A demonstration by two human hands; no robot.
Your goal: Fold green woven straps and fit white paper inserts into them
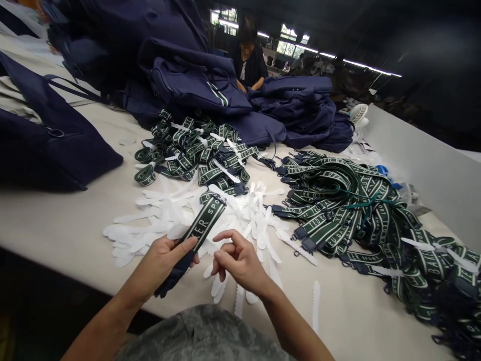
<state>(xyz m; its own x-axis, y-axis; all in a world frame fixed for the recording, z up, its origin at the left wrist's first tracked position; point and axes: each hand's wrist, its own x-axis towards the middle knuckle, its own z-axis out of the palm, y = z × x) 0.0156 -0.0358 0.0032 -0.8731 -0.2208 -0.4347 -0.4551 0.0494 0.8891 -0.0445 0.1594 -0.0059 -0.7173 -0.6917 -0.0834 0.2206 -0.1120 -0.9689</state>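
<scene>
My left hand [165, 263] grips a folded green strap with white lettering [205, 220], held out over the table; its dark navy end hangs below my palm. My right hand [238, 260] hovers just right of the strap, fingers loosely curled, holding nothing that I can see. Under and around both hands lie several white serrated paper strips [150, 228]. A heap of banded, folded green straps [195, 155] sits beyond my hands. A larger tangle of loose green straps [349, 205] spreads to the right.
Navy bags [195, 85] are piled at the back and at the left [48, 145] of the pale table [67, 225]. A person in dark clothing [250, 62] works across the table. A white fan [358, 113] stands at the back right beside a low white wall [424, 165].
</scene>
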